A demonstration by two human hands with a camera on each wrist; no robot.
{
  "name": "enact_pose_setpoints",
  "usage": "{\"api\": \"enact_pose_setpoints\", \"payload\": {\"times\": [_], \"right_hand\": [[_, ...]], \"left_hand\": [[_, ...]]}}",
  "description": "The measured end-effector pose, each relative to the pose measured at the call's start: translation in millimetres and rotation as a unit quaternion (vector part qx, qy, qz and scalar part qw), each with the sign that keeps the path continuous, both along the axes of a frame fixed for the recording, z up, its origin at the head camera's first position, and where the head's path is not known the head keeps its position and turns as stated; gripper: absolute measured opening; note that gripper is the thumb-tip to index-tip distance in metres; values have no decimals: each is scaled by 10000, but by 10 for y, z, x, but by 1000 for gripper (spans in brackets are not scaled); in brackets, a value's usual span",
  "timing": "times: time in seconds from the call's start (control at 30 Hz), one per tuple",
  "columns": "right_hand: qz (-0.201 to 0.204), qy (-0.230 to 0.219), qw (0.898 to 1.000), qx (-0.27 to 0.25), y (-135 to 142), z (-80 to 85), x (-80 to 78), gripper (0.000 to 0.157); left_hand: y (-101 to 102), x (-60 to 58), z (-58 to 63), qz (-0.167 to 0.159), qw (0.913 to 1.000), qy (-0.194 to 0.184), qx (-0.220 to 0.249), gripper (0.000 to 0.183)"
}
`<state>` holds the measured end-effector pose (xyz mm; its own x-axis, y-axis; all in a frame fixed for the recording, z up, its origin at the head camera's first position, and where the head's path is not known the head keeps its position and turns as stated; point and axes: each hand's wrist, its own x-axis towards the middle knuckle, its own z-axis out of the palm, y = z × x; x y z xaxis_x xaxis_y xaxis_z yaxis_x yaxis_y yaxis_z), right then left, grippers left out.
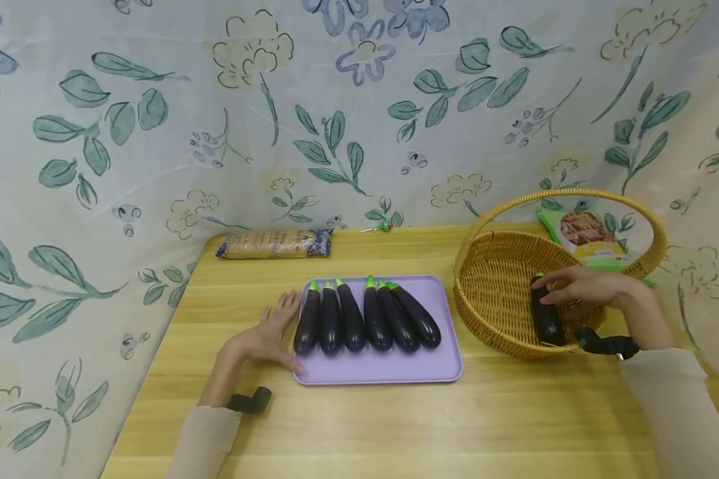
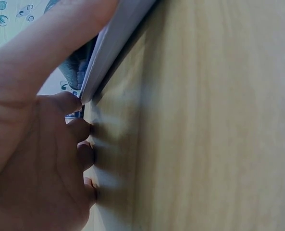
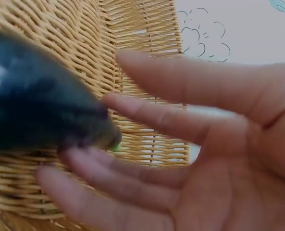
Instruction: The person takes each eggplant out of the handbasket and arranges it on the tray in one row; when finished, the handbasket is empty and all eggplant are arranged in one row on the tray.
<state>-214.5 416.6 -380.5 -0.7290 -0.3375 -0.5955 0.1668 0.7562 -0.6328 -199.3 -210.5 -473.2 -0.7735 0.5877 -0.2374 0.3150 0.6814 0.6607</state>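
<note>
Inside the wicker basket (image 1: pixel 497 286), one dark eggplant (image 1: pixel 546 319) lies with its green stem end toward the back. My right hand (image 1: pixel 587 289) reaches in over it. In the right wrist view the fingers (image 3: pixel 147 113) extend at the stem end of the eggplant (image 3: pixel 36 96), and the thumb stands apart from it. On the left, my left hand (image 1: pixel 263 342) spreads its fingers and thumb along the left edge of the lilac tray (image 1: pixel 377 372). Several eggplants (image 1: pixel 353 319) lie side by side on that tray, green ends to the back.
A clear pack of noodles (image 1: pixel 272 244) lies at the table's back left. Beside it to the right is a small green-topped item (image 1: pixel 385 226). A green food bag (image 1: pixel 587 236) stands behind the basket, whose tall handle (image 1: pixel 566 193) arches over it. Floral cloth (image 1: pixel 335 133) hangs behind the wooden table (image 1: pixel 395 432).
</note>
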Motion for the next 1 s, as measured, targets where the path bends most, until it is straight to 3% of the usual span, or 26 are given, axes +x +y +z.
{"api": "enact_pose_setpoints", "payload": {"times": [0.17,0.4,0.67,0.8,1.0], "right_hand": [[394,230,9989,-115,-72,-49,-40,65],[562,350,9972,-352,-231,-64,-126,64],[1012,811,9915,-99,-437,-30,-258,59],[989,756,9919,-271,-456,-32,-297,62],[641,360,9955,-602,-386,-118,-342,73]], "left_hand": [[6,-11,-1,-21,10000,-33,-28,153],[21,-9,12,34,10000,-57,-66,152],[15,-10,32,55,9999,-119,-42,152],[17,-7,29,48,9999,-94,-52,151],[13,-11,26,26,9999,-118,6,152]]}}
